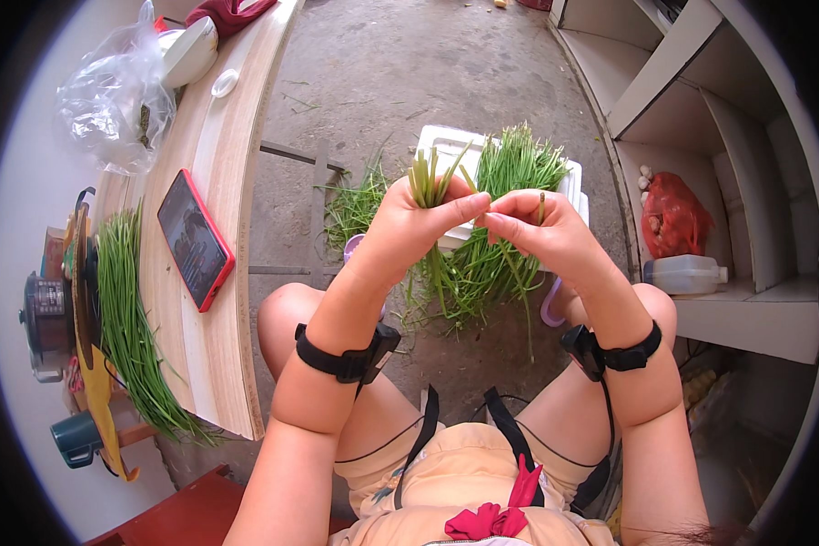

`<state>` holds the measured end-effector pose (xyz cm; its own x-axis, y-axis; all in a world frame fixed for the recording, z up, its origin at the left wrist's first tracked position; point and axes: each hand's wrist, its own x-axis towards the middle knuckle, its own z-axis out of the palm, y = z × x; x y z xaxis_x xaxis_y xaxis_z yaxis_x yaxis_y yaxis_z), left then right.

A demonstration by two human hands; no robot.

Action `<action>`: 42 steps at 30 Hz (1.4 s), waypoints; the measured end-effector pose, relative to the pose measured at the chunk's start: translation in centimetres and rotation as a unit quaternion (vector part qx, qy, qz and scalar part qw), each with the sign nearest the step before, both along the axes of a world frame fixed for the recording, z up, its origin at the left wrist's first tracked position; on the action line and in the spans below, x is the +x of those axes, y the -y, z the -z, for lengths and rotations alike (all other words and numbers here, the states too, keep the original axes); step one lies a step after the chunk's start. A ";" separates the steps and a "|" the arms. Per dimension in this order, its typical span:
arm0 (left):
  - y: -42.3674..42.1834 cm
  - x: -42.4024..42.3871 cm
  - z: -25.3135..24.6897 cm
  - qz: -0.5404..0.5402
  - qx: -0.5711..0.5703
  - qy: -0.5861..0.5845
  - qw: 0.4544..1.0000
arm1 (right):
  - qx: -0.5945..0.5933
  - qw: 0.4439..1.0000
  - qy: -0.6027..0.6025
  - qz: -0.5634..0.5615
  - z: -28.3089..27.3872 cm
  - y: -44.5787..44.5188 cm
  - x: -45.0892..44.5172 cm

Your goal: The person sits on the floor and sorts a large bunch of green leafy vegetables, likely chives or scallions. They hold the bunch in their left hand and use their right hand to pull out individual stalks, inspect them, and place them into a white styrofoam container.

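My left hand (416, 215) is closed around a small bunch of green chive-like stalks (422, 179), their pale cut ends pointing up and their leaves hanging below the fist. Close beside it, my right hand (549, 222) pinches a thin stalk between thumb and fingertips. The two thumbs nearly meet, and the fingers partly hide that stalk. Beneath my hands, a large heap of the same greens (519, 160) lies across a white foam box (443, 138), with leaves spilling over its near side.
Loose greens (358, 208) lie on the concrete floor (396, 61). To my left, a wooden table (205, 368) bears a red-cased phone (196, 239), a bundle of greens (126, 300) and a clear plastic bag (119, 102). At right, shelves (744, 321) hold a red mesh bag (676, 215) and a plastic jug (686, 274).
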<state>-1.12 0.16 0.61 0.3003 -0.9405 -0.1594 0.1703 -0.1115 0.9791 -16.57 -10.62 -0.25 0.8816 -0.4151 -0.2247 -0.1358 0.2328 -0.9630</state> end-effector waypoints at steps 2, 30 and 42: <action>-0.1 0.1 0.0 0.004 0.006 -0.008 1.000 | -0.004 1.000 -0.001 -0.006 0.0 -0.1 0.0; 0.1 -0.4 1.1 0.028 -0.021 0.000 0.999 | -0.039 0.996 0.043 0.072 0.7 0.3 0.3; 0.2 -0.8 1.4 0.198 0.012 -0.012 0.980 | -0.026 0.992 0.086 0.092 1.4 0.5 0.6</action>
<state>-1.88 -0.05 -0.81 -0.0908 -0.9785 -0.1850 0.1323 -0.1960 0.9716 -16.00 -11.13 -1.60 0.8127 -0.5804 -0.0519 0.0714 0.1875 -0.9797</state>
